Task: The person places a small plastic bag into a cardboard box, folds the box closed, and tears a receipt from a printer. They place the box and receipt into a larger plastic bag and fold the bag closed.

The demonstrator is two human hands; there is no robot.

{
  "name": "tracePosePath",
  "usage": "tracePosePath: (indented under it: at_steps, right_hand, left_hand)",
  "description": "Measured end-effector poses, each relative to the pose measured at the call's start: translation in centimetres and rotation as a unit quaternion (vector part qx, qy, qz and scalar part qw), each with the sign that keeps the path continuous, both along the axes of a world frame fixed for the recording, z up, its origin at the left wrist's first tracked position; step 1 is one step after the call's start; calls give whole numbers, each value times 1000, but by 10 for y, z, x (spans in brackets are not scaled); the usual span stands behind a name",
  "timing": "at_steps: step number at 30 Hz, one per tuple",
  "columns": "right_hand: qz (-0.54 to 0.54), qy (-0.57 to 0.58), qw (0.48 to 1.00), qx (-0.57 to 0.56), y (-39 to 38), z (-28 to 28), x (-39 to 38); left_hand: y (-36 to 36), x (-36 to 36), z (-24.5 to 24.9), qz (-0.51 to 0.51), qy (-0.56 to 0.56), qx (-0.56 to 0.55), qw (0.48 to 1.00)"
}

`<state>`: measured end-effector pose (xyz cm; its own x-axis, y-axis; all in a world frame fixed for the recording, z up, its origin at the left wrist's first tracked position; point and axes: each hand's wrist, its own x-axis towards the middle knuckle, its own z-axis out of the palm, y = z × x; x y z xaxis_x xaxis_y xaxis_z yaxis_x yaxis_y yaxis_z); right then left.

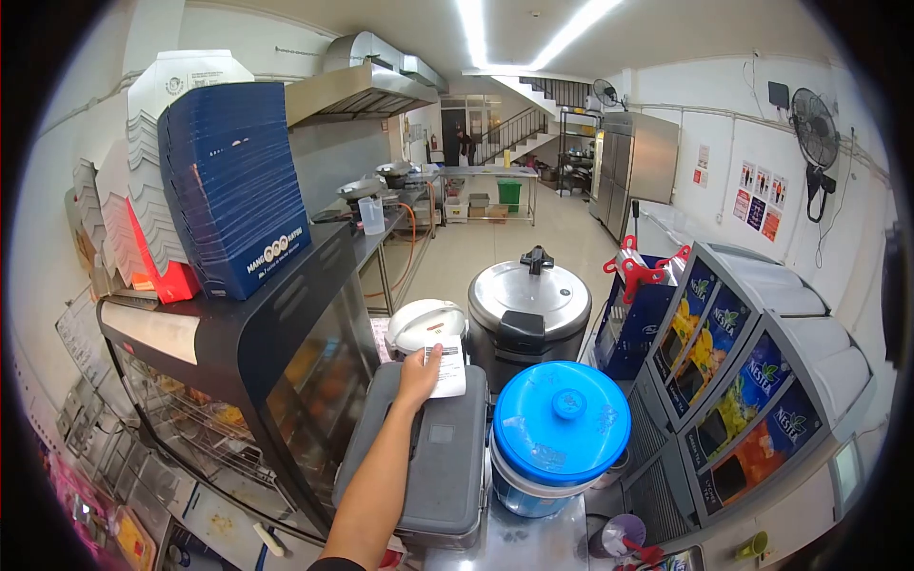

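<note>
My left hand reaches forward from the bottom of the view, closed on a white printed paper slip that looks like a receipt. The thumb lies over the slip near its upper left. Beneath the hand and forearm is a dark grey lidded box. Just beyond the slip stands a rounded white appliance, partly covered by it. To the right of the hand are a large steel-lidded pot and a drink jug with a blue lid. My right hand is out of view.
At left, a glass display warmer carries tall stacks of folded blue cartons. Drink dispensers line the right side. Farther back are a steel table, a tall steel fridge and a person near the stairs.
</note>
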<state>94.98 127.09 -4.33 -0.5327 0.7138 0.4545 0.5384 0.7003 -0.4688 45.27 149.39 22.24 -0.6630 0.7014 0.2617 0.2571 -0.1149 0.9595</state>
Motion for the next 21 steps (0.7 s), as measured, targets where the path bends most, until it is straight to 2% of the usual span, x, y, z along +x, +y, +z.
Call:
tracePosePath:
  at_steps: [21]
  right_hand:
    - [-9, 6, 1000, -9, 0, 1, -1]
  left_hand:
    - [-1, 6, 6, -10, 7, 6, 1000]
